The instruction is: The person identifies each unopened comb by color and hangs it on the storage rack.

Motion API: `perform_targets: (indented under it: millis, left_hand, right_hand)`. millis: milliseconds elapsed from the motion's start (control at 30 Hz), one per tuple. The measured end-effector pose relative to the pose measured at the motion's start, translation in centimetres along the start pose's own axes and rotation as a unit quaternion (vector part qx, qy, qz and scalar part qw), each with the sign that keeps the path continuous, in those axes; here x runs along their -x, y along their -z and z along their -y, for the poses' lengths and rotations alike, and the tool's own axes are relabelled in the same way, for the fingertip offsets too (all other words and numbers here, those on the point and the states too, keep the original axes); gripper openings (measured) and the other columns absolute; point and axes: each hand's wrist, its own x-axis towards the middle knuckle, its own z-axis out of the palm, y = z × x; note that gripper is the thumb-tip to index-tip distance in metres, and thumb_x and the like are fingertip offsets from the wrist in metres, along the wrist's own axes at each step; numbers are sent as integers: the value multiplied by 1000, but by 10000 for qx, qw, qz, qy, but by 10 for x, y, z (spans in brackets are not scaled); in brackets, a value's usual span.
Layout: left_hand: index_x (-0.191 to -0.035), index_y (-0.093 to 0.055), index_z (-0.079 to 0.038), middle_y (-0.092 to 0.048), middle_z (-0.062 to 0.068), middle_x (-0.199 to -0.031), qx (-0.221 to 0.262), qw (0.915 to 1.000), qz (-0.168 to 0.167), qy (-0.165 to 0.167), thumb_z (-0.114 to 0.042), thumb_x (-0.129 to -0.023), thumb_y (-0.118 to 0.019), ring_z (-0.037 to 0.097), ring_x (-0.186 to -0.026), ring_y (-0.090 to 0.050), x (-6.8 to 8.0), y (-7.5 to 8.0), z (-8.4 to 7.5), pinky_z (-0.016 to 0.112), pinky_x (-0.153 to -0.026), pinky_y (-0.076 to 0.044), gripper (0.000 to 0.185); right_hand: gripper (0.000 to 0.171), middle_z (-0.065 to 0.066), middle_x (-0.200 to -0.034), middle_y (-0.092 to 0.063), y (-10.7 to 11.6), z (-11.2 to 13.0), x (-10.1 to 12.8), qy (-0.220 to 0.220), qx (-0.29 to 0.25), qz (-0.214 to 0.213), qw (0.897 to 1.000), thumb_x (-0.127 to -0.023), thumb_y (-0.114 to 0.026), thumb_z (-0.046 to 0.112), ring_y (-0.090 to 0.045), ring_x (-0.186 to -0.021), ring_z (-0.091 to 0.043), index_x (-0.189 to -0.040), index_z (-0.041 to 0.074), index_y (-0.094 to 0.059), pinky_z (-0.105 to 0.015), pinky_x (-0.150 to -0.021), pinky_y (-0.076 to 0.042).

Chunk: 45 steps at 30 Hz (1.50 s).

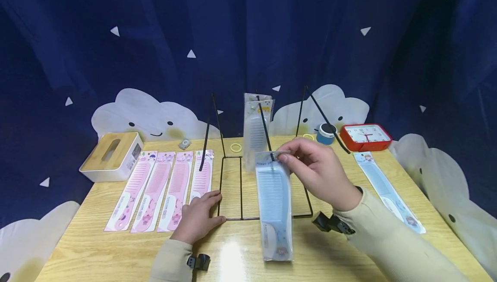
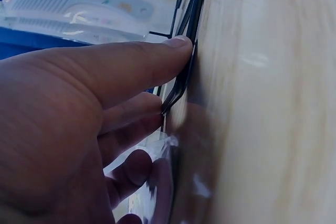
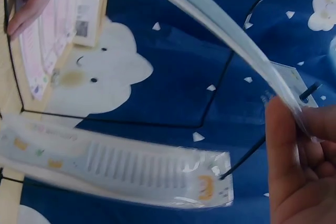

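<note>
My right hand (image 1: 320, 172) pinches the top of a packaged blue comb (image 1: 273, 200) between thumb and fingers. This comb hangs upright at the front end of the middle hook of a black wire display rack (image 1: 241, 187). In the right wrist view, the hook's tip (image 3: 311, 92) shows at the package's top. Farther back on the same hook hang packaged whitish combs (image 3: 136, 161). My left hand (image 1: 199, 216) holds the rack's front left corner, its thumb (image 2: 176, 45) on the black wire and its fingers round the side.
Several packaged pink combs (image 1: 176, 187) lie left of the rack, and another packaged blue comb (image 1: 388, 191) lies at the right. A tissue box (image 1: 110, 156), a red clock (image 1: 366, 137), a small blue round device (image 1: 326, 135) and a yellow ring (image 1: 235, 147) stand or lie toward the back.
</note>
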Motion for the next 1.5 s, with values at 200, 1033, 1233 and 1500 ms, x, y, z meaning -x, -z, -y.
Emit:
perform_targets:
  millis: [200, 1033, 1233, 1500]
  left_hand:
    - [-136, -63, -10, -54, 0, -147, -18, 10000, -16, 12, -33, -80, -83, 29, -114, -56, 0, 1, 1, 49, -82, -39, 64]
    - [-136, -63, -10, -54, 0, -147, 26, 10000, -8, 36, -33, -80, -83, 28, -113, -56, 0, -1, 1, 50, -84, -39, 64]
    - [-136, -63, -10, -54, 0, -147, 9, 10000, 21, 29, -33, -80, -83, 29, -113, -56, 0, 0, 0, 50, -83, -39, 64]
    - [-137, -62, -11, -53, 0, -148, 16, 10000, 50, 56, -33, -81, -83, 28, -114, -55, 0, -1, -1, 55, -87, -38, 64]
  right_hand:
    - [7, -6, -87, -70, -4, -21, -25, -461, 405, -18, 9981, -94, -67, -1, -62, -63, -18, -100, 0, -71, -25, -56, -52]
    - [30, -3, -99, -67, 2, -68, -71, -1132, 825, 16, 9901, -97, -69, 21, -63, -86, -16, -125, 11, -67, -32, -72, -50]
    - [28, -3, -103, -72, 25, -99, -41, -1499, 914, 64, 9844, -94, -73, 27, -63, -90, -16, -116, 10, -70, -34, -81, -50]
    - [29, -12, -103, -71, 96, -184, 29, -2500, 2060, -528, 9446, -93, -74, 30, -60, -88, -17, -106, 5, -71, -23, -75, -44]
